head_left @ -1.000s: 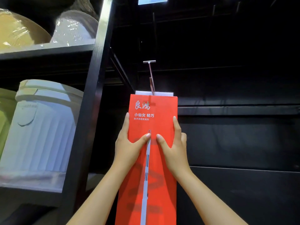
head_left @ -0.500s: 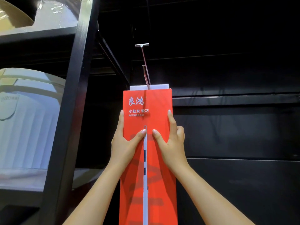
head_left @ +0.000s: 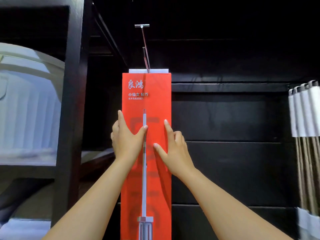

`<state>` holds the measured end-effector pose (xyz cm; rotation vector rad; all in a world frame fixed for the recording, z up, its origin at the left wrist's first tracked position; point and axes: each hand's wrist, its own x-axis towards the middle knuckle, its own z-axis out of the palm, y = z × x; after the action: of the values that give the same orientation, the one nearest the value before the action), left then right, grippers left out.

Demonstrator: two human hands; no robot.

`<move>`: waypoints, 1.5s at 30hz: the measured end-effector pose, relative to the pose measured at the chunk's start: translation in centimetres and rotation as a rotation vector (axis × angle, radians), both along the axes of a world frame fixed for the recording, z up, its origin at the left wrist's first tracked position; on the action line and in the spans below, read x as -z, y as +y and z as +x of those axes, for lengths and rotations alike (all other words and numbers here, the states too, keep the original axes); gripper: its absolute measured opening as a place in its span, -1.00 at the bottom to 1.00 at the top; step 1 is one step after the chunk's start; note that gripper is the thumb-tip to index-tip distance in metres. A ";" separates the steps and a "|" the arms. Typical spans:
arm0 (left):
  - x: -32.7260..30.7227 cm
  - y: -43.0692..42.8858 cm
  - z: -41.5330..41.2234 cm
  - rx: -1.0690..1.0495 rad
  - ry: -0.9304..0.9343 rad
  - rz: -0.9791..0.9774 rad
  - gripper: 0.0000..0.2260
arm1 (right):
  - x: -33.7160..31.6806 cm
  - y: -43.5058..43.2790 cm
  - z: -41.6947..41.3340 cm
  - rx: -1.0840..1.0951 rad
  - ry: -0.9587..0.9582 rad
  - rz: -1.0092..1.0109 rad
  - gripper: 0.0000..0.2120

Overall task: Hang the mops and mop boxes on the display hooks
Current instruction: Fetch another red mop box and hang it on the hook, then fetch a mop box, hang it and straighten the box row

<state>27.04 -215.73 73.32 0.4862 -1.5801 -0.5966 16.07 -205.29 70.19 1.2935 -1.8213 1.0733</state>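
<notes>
A shop: slatted display wall (head_left: 233,118), hook (head_left: 145,42), shelved bins (head_left: 29,104), hanging mops (head_left: 304,110)

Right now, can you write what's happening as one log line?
step: hanging red mop box | white tab: on display hook | left hand: grips left edge | right hand: fingers touch front
</notes>
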 end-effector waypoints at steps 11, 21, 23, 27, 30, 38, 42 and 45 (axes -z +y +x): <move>21.5 4.8 1.1 -0.180 -0.499 -0.423 -0.27 | 22.2 10.7 1.9 0.573 -0.190 0.562 -0.21; 40.6 16.4 3.4 0.247 -0.978 -0.445 -0.38 | 36.5 27.8 10.1 0.911 -0.606 0.810 -0.21; 43.7 19.8 4.6 0.356 -1.078 -0.467 -0.37 | 39.3 31.1 12.9 0.951 -0.710 0.829 -0.20; 50.4 26.0 8.6 0.542 -1.252 -0.596 -0.35 | 46.4 36.2 20.0 1.009 -0.946 0.832 -0.21; 55.7 30.1 12.6 0.667 -1.374 -0.687 -0.35 | 52.1 39.6 26.4 1.025 -1.096 0.873 -0.22; 61.6 41.5 20.8 0.832 -1.567 -0.782 -0.28 | 59.5 51.7 39.9 1.148 -1.447 0.855 -0.23; 62.8 48.5 25.1 0.869 -1.632 -0.759 -0.28 | 59.8 59.1 44.9 1.282 -1.578 0.709 -0.25; 63.7 53.7 26.6 0.930 -1.617 -0.828 -0.25 | 59.9 64.0 47.9 1.365 -1.634 0.596 -0.27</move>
<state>53.66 -162.02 9.58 -0.7077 -3.3928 -0.0049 63.94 -141.30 10.26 -1.2865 -3.2623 0.5909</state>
